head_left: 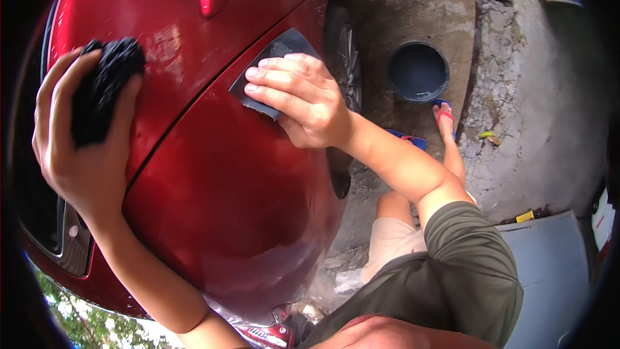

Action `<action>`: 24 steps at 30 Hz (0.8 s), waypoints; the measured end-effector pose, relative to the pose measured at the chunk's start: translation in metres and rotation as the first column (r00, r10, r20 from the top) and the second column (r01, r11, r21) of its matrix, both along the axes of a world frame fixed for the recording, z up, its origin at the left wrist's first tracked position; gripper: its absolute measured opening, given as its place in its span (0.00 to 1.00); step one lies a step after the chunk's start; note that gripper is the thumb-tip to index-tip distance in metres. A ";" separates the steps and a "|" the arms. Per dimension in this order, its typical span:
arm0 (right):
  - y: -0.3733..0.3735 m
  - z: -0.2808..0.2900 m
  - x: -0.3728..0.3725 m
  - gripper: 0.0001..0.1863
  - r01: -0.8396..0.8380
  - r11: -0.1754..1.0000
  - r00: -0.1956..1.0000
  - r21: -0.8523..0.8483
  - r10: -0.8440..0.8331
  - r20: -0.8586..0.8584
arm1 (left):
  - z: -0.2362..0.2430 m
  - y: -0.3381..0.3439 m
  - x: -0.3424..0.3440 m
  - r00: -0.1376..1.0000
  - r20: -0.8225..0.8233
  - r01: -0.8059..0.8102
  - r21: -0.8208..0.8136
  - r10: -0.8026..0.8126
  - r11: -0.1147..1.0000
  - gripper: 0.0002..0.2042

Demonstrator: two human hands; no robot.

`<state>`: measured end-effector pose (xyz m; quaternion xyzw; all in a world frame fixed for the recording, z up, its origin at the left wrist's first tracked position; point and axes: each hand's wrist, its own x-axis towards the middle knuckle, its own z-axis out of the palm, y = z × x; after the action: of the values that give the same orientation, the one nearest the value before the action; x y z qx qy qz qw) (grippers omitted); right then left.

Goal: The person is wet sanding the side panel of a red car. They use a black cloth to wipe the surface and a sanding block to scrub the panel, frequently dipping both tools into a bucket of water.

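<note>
Dark grey sheet [289, 41]: lies against the red body panel [239, 213], just beside the dark seam [179, 121], beneath your right hand's fingers.
Right hand [307, 100]: fingers together across the sheet; your thumb is hidden, so I cannot tell whether it pinches the edge.
Sheet's handling: probably light, thin and bendable, with corners that could curl or snag; it may turn slick if wet.
Sheet's hold: spread your fingertips over its middle and steady the edge with your thumb, leaving the corners flat.
Black cloth [108, 94]: bunched in your left hand [74, 155], fingers curled along one side and thumb along the other.
Cloth's handling: likely soft, floppy and hard to damage; take a full handful so no loose end trails.
Red panel: stiff, glossy, probably slippery; its finish looks easily marked.
</note>
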<state>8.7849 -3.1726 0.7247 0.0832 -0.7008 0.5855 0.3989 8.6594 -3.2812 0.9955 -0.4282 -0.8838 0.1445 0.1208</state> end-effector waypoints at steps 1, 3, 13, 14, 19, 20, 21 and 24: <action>0.004 -0.012 -0.008 0.22 0.007 1.000 1.000 -0.014 -0.007 -0.002 | 0.006 -0.001 0.001 1.000 0.000 -0.007 -0.032 0.007 0.999 0.20; 0.026 -0.049 -0.040 0.22 0.101 0.993 0.994 -0.052 -0.099 0.043 | 0.009 0.000 0.002 0.999 -0.013 -0.052 -0.050 0.051 0.997 0.19; 0.023 -0.068 -0.052 0.13 0.085 0.976 0.994 -0.202 -0.069 0.087 | 0.008 -0.014 0.004 0.949 -0.075 -0.310 -0.053 0.305 0.949 0.17; 0.013 -0.048 -0.041 0.14 0.008 0.966 1.000 -0.257 -0.004 0.016 | 0.008 -0.019 0.004 0.948 -0.072 -0.314 -0.057 0.310 0.948 0.17; 0.011 -0.036 -0.038 0.20 -0.070 0.975 0.998 -0.212 0.069 -0.010 | 0.010 -0.028 0.002 0.963 -0.049 -0.268 -0.020 0.267 0.963 0.18; 0.010 -0.036 -0.039 0.20 -0.073 0.974 0.997 -0.214 0.071 -0.016 | 0.011 -0.027 0.002 0.962 -0.055 -0.270 -0.021 0.269 0.963 0.18; 0.010 -0.034 -0.039 0.19 -0.070 0.979 0.998 -0.193 0.069 -0.008 | 0.010 -0.025 0.001 0.966 -0.036 -0.255 -0.009 0.255 0.967 0.18; 0.015 -0.028 -0.037 0.18 -0.094 0.978 0.994 -0.184 0.103 0.041 | 0.010 -0.019 0.005 0.963 -0.031 -0.270 -0.010 0.269 0.963 0.19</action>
<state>8.7475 -3.1572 0.6967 0.0664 -0.6492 0.6679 0.3578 8.6646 -3.3007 1.0058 -0.3026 -0.9310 0.1722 0.1098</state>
